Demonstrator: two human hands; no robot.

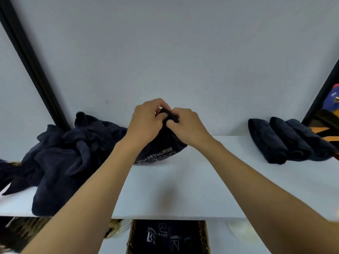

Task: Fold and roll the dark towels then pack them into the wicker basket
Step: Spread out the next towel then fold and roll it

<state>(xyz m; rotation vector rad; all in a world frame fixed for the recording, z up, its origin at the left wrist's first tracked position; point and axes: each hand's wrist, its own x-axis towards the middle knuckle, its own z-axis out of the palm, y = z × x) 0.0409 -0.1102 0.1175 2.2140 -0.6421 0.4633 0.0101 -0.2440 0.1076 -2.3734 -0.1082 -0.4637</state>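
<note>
Pinching dark printed towel (162,150) by its top edge above white counter (183,187).
Left hand (146,121) and right hand (187,125) both grip it; likely folding step. Next needs corners spread, cloth laid flat. Wicker basket (130,235) sits below.

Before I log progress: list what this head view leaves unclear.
Head view only.
Wicker basket: cut by the bottom edge, far end hidden by the table; towel count unknown.
Held towel: top mostly covered by left hand and right hand; print blurred.
Loose towel pile: folds overlap, left edge cuts it; uncountable.
</note>
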